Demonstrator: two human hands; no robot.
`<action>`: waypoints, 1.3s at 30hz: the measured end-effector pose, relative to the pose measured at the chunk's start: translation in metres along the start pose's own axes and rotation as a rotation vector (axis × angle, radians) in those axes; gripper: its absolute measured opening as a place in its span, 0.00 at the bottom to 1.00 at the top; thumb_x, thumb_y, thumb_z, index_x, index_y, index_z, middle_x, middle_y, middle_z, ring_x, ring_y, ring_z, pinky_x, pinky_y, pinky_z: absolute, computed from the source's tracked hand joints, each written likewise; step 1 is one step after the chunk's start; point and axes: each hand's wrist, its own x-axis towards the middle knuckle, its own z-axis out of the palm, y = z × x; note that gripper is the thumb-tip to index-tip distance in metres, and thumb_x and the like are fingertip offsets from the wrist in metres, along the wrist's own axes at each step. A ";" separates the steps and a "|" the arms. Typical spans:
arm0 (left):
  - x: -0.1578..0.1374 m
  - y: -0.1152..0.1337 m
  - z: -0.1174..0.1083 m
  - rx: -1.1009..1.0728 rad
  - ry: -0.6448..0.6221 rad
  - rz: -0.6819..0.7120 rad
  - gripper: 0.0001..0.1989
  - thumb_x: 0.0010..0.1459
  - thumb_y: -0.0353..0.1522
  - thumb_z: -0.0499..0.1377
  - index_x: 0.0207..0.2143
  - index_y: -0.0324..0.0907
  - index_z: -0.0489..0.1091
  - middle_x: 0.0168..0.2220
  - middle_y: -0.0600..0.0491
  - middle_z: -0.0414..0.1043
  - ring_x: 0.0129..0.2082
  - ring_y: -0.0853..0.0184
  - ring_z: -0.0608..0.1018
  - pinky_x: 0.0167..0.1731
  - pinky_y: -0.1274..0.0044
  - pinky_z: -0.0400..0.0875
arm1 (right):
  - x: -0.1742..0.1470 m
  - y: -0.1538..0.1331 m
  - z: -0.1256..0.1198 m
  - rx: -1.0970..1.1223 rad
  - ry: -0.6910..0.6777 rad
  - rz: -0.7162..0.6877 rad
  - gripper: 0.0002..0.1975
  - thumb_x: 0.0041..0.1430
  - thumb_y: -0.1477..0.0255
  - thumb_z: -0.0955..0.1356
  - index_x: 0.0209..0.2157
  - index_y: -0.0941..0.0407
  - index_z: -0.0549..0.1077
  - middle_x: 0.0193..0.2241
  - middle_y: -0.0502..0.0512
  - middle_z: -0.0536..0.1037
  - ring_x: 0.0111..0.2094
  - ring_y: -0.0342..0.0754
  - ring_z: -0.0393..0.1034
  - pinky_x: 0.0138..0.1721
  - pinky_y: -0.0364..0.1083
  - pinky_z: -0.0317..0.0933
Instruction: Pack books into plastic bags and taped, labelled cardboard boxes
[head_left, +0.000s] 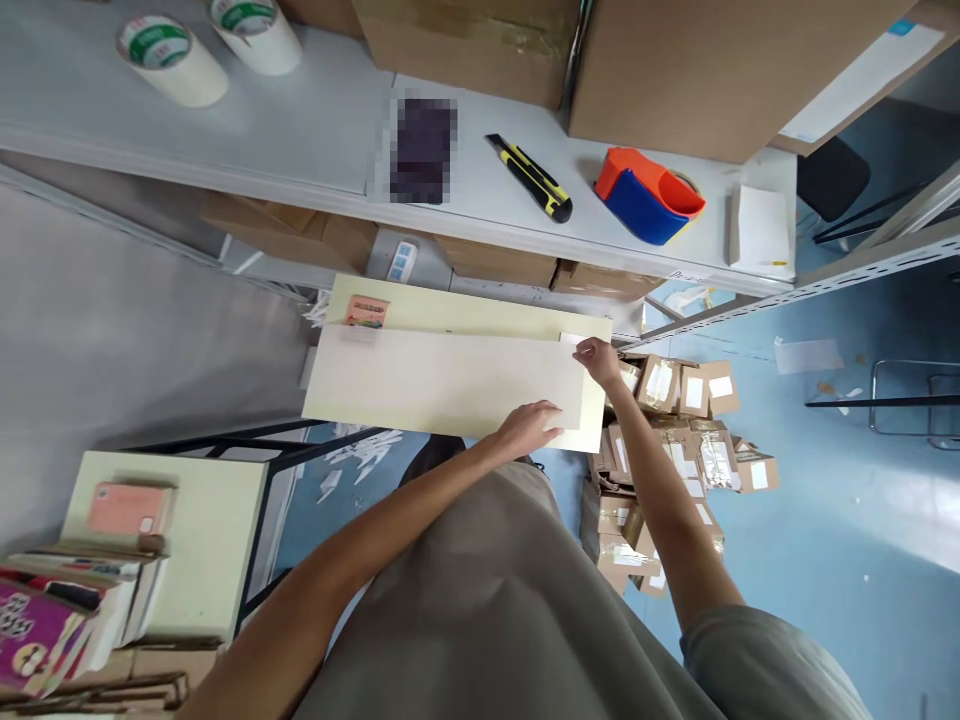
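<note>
A long, slightly see-through white sheet [442,375] lies along a pale yellow tabletop [480,305] in front of me. Under its upper left edge, a small orange-pink book [367,311] is partly covered. My right hand [598,362] pinches the sheet at its upper right corner, where a small brighter white patch shows. Near the sheet's lower right, my left hand [527,430] rests on it with fingers stretched out and thumb apart. The undersides of both hands are hidden.
Beyond the tabletop, a grey shelf [315,150] carries tape rolls [176,65], a yellow-black box cutter [531,178], an orange-blue tape dispenser [649,197] and a white stack [759,230]. Cardboard parcels [675,450] cover the floor at right. Books [67,610] are stacked at lower left.
</note>
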 end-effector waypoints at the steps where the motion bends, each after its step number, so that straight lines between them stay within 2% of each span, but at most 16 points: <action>1: -0.003 -0.012 -0.005 0.018 -0.004 -0.039 0.21 0.71 0.34 0.65 0.64 0.43 0.82 0.68 0.43 0.80 0.67 0.54 0.83 0.70 0.67 0.75 | 0.002 0.005 0.008 -0.037 0.001 0.029 0.10 0.64 0.73 0.73 0.46 0.57 0.83 0.53 0.64 0.89 0.52 0.54 0.84 0.58 0.48 0.73; 4: -0.021 -0.063 -0.034 0.116 0.034 -0.225 0.25 0.74 0.34 0.61 0.70 0.44 0.76 0.72 0.42 0.75 0.73 0.55 0.77 0.75 0.66 0.69 | 0.007 0.019 0.032 -0.090 -0.005 0.086 0.12 0.67 0.76 0.70 0.50 0.58 0.82 0.55 0.64 0.88 0.51 0.52 0.83 0.57 0.46 0.71; 6: -0.041 -0.109 -0.062 0.228 0.079 -0.417 0.30 0.74 0.35 0.60 0.75 0.40 0.70 0.78 0.36 0.66 0.78 0.49 0.70 0.77 0.61 0.66 | 0.007 0.027 0.045 -0.113 -0.004 0.116 0.12 0.68 0.77 0.69 0.50 0.58 0.81 0.55 0.65 0.87 0.50 0.51 0.82 0.55 0.45 0.70; 8: -0.064 -0.155 -0.088 0.319 0.110 -0.625 0.37 0.73 0.38 0.61 0.80 0.36 0.62 0.82 0.28 0.54 0.81 0.42 0.64 0.74 0.58 0.68 | 0.005 0.032 0.055 -0.149 0.014 0.144 0.12 0.69 0.78 0.68 0.50 0.57 0.81 0.55 0.66 0.85 0.49 0.52 0.80 0.53 0.45 0.69; 10: -0.088 -0.197 -0.108 0.376 0.109 -0.746 0.42 0.73 0.41 0.62 0.82 0.34 0.56 0.83 0.24 0.47 0.82 0.37 0.59 0.73 0.55 0.68 | 0.001 0.034 0.064 -0.193 0.051 0.171 0.13 0.70 0.78 0.66 0.51 0.58 0.80 0.58 0.68 0.82 0.49 0.53 0.79 0.53 0.46 0.69; 13: -0.118 -0.246 -0.122 0.393 0.066 -0.784 0.45 0.73 0.43 0.62 0.83 0.36 0.52 0.84 0.23 0.40 0.83 0.32 0.54 0.73 0.51 0.67 | -0.009 0.032 0.080 -0.267 0.140 0.200 0.15 0.73 0.75 0.65 0.56 0.60 0.79 0.65 0.73 0.75 0.55 0.56 0.76 0.54 0.49 0.68; 15: -0.130 -0.269 -0.122 0.375 0.047 -0.777 0.44 0.73 0.43 0.61 0.83 0.37 0.53 0.85 0.24 0.39 0.84 0.32 0.53 0.72 0.50 0.68 | -0.017 0.030 0.092 -0.294 0.169 0.196 0.16 0.74 0.72 0.66 0.57 0.59 0.78 0.65 0.73 0.75 0.55 0.57 0.75 0.52 0.50 0.68; 18: -0.138 -0.289 -0.112 0.350 0.060 -0.737 0.43 0.73 0.44 0.62 0.83 0.38 0.55 0.84 0.24 0.40 0.83 0.31 0.55 0.71 0.48 0.70 | -0.029 0.023 0.112 -0.282 0.108 0.208 0.11 0.72 0.70 0.69 0.51 0.56 0.80 0.56 0.66 0.82 0.47 0.55 0.78 0.46 0.49 0.69; 21: -0.139 -0.295 -0.101 0.340 0.110 -0.696 0.44 0.71 0.43 0.66 0.82 0.37 0.57 0.83 0.22 0.43 0.82 0.29 0.57 0.70 0.47 0.71 | -0.039 0.007 0.134 -0.281 0.088 0.245 0.09 0.71 0.71 0.67 0.45 0.56 0.80 0.51 0.66 0.84 0.43 0.56 0.80 0.45 0.49 0.70; 24: -0.142 -0.300 -0.098 0.322 0.138 -0.659 0.43 0.71 0.41 0.67 0.81 0.37 0.59 0.82 0.21 0.46 0.80 0.28 0.60 0.68 0.48 0.72 | -0.042 -0.023 0.164 -0.268 0.096 0.204 0.12 0.73 0.71 0.64 0.46 0.56 0.80 0.50 0.67 0.86 0.44 0.56 0.82 0.48 0.50 0.72; 26: -0.146 -0.306 -0.102 0.304 0.142 -0.626 0.39 0.72 0.39 0.66 0.80 0.37 0.62 0.81 0.22 0.50 0.78 0.31 0.64 0.68 0.50 0.73 | -0.040 -0.054 0.195 -0.199 0.054 0.124 0.12 0.74 0.69 0.65 0.45 0.55 0.81 0.46 0.64 0.88 0.44 0.55 0.83 0.48 0.49 0.73; 29: -0.154 -0.323 -0.114 0.251 0.156 -0.584 0.32 0.73 0.38 0.64 0.75 0.39 0.68 0.77 0.26 0.61 0.72 0.35 0.71 0.65 0.54 0.76 | -0.034 -0.112 0.258 0.010 -0.099 -0.013 0.10 0.73 0.66 0.68 0.42 0.53 0.81 0.40 0.60 0.89 0.41 0.54 0.85 0.44 0.47 0.76; 31: -0.159 -0.338 -0.123 0.194 0.183 -0.548 0.28 0.74 0.37 0.62 0.73 0.41 0.71 0.73 0.30 0.67 0.69 0.39 0.75 0.63 0.57 0.78 | -0.029 -0.154 0.306 0.131 -0.229 -0.037 0.08 0.73 0.66 0.69 0.41 0.52 0.81 0.37 0.56 0.89 0.38 0.51 0.86 0.41 0.45 0.76; 33: -0.163 -0.353 -0.130 0.126 0.223 -0.505 0.26 0.74 0.34 0.61 0.71 0.42 0.72 0.70 0.34 0.72 0.67 0.44 0.78 0.64 0.60 0.78 | -0.025 -0.195 0.352 0.195 -0.333 -0.023 0.08 0.74 0.66 0.70 0.39 0.52 0.81 0.33 0.52 0.89 0.31 0.48 0.85 0.37 0.43 0.75; 35: -0.165 -0.366 -0.137 0.053 0.253 -0.477 0.25 0.73 0.31 0.59 0.70 0.42 0.73 0.67 0.37 0.75 0.64 0.48 0.81 0.64 0.62 0.78 | -0.021 -0.229 0.389 0.245 -0.380 0.032 0.11 0.76 0.64 0.71 0.36 0.52 0.80 0.30 0.51 0.88 0.26 0.45 0.83 0.34 0.41 0.74; 39: -0.164 -0.383 -0.151 -0.083 0.231 -0.512 0.22 0.74 0.30 0.58 0.67 0.45 0.75 0.61 0.41 0.82 0.53 0.53 0.87 0.58 0.65 0.81 | -0.014 -0.267 0.431 0.312 -0.363 0.214 0.20 0.79 0.61 0.70 0.31 0.53 0.78 0.25 0.52 0.87 0.21 0.44 0.80 0.28 0.40 0.72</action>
